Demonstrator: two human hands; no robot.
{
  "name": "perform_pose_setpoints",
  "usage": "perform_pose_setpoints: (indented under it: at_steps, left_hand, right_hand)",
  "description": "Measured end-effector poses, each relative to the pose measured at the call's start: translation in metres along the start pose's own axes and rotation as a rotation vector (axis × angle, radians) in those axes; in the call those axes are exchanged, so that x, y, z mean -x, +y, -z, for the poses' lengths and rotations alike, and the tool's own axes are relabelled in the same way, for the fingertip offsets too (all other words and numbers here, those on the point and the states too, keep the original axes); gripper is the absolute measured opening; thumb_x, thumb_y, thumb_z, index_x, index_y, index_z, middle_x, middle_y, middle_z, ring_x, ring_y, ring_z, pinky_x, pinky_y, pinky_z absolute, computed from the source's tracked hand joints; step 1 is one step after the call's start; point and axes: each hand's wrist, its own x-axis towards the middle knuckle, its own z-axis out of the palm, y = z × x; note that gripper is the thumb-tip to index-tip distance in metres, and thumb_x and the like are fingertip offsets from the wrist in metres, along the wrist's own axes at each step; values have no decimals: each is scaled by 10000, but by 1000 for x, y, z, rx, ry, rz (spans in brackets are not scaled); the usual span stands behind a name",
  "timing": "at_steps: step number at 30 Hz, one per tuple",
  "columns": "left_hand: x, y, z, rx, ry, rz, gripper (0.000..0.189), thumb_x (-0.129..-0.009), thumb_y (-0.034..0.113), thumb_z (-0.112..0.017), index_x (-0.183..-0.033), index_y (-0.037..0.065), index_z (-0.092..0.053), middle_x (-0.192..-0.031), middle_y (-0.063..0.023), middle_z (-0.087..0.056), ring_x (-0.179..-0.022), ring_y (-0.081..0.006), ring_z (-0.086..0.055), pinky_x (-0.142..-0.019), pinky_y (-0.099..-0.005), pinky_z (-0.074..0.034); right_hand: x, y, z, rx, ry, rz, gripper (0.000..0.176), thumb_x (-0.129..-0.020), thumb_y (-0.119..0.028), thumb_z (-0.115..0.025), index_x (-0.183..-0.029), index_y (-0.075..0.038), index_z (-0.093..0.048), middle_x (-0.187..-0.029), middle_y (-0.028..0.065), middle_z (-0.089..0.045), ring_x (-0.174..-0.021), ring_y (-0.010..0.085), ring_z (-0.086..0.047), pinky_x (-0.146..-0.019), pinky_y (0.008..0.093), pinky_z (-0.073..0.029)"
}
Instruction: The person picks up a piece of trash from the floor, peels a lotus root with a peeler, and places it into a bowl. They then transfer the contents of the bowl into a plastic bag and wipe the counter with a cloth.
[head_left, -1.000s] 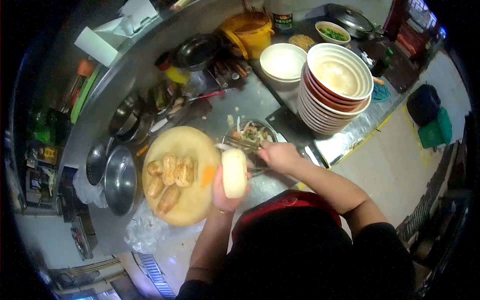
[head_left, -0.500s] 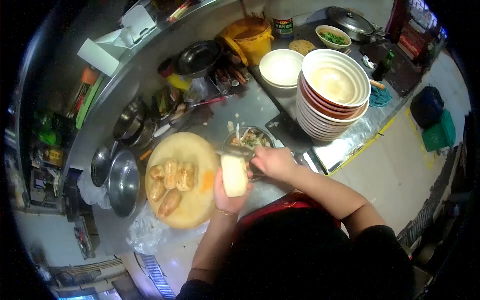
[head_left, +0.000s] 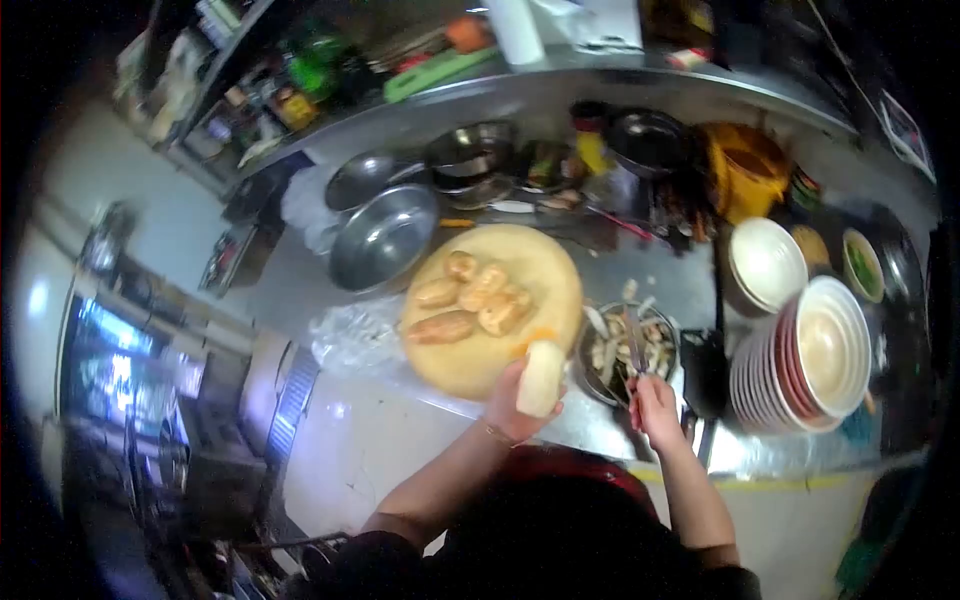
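Note:
My left hand (head_left: 512,412) grips a pale bread roll (head_left: 540,378) held upright at the near edge of a round wooden cutting board (head_left: 480,360). Several browned sausage-like pieces (head_left: 470,297) lie on the board. My right hand (head_left: 655,407) holds metal tongs (head_left: 635,345) that reach into a metal bowl (head_left: 590,372) of chopped vegetables and meat, just right of the roll.
A stack of white and red bowls (head_left: 810,365) stands at the right, a single white bowl (head_left: 768,262) behind it. Metal basins (head_left: 385,235) and a dark pan (head_left: 645,140) sit at the back, with a yellow tub (head_left: 745,170). A plastic bag (head_left: 350,335) lies left of the board.
The view has swung sharply to the left and turned. My right hand has drawn back from the roll's top to the bowl's near side; my left hand still holds the roll.

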Motion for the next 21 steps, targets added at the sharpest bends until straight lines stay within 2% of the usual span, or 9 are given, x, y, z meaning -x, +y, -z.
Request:
perform_pose_setpoints:
  at_steps: [3, 4, 5, 9, 10, 12, 15, 20, 21]
  left_hand:
    - [33, 19, 11, 136, 343, -172, 396, -884, 400, -538, -1192, 151, -558, -1084, -60, -612, -961, -269, -597, -789, -407, -525]
    - [42, 32, 14, 186, 416, -208, 395, -879, 391, -549, -1193, 152, -558, -1085, -58, -612, -971, -268, -594, -798, -406, -525]
    - [51, 46, 16, 233, 487, -246, 395, -873, 382, -560, -1195, 152, -558, -1086, -56, -612, -981, -268, -591, -807, -406, -525]
    - [70, 109, 98, 6, 336, -424, 391, -893, 409, -515, -1177, 143, -560, -1067, -61, -611, -951, -272, -589, -805, -405, -524]
    - [76, 130, 93, -59, 306, -461, 393, -898, 415, -504, -1173, 140, -561, -1062, -63, -611, -944, -273, -589, -805, -404, -524]
    - [90, 172, 77, 85, 280, -411, 404, -909, 437, -478, -1163, 134, -559, -1043, -70, -609, -913, -273, -585, -784, -408, -520]
    - [80, 260, 111, 58, 411, -452, 448, -925, 487, -445, -1171, 125, -538, -1032, -89, -596, -856, -284, -571, -733, -426, -501]
    - [47, 385, 134, -238, 412, -557, 409, -986, 388, -432, -1282, 109, -468, -1183, -70, -585, -1063, -278, -560, -872, -454, -469]
    - [38, 409, 153, -100, 266, -547, 409, -986, 388, -432, -1287, 116, -485, -1259, -58, -552, -1093, -253, -555, -911, -443, -458]
  right_hand:
    - [-3, 3, -8, 134, 24, 145, 286, -944, -179, -488, -1147, 14, -543, -759, 67, -598, -619, 133, -551, -557, 247, -458]
    - [-11, 10, -12, 403, 68, 387, 343, -895, -97, -505, -1208, 45, -515, -926, 136, -634, -822, 204, -602, -734, 301, -492]
    - [-11, 16, -15, 279, 80, 386, 411, -848, -68, -534, -1236, 62, -500, -1042, 184, -627, -982, 253, -591, -863, 345, -468]
    - [-7, -10, -42, 618, -4, 383, 464, -802, -102, -590, -1249, 5, -527, -983, 203, -647, -894, 287, -646, -799, 371, -502]
    - [-8, -12, -52, 748, 50, 540, 451, -796, -109, -594, -1235, -20, -541, -942, 205, -651, -829, 301, -656, -752, 382, -515]
    - [-13, -11, -72, 702, 61, 491, 385, -783, -127, -622, -1146, -14, -559, -919, 186, -657, -798, 278, -652, -733, 370, -515]
    - [-30, 5, -106, 543, 92, 381, 287, -775, -133, -656, -1013, -7, -556, -833, 125, -662, -690, 204, -633, -654, 319, -509]
    - [-39, -13, -220, -41, 80, 243, 140, -874, -101, -597, -992, -35, -559, -696, 36, -572, -576, 132, -572, -502, 265, -458]
    - [-51, -8, -243, -235, -10, 315, 171, -890, -126, -580, -1024, -23, -556, -697, 51, -572, -560, 143, -565, -482, 267, -450]
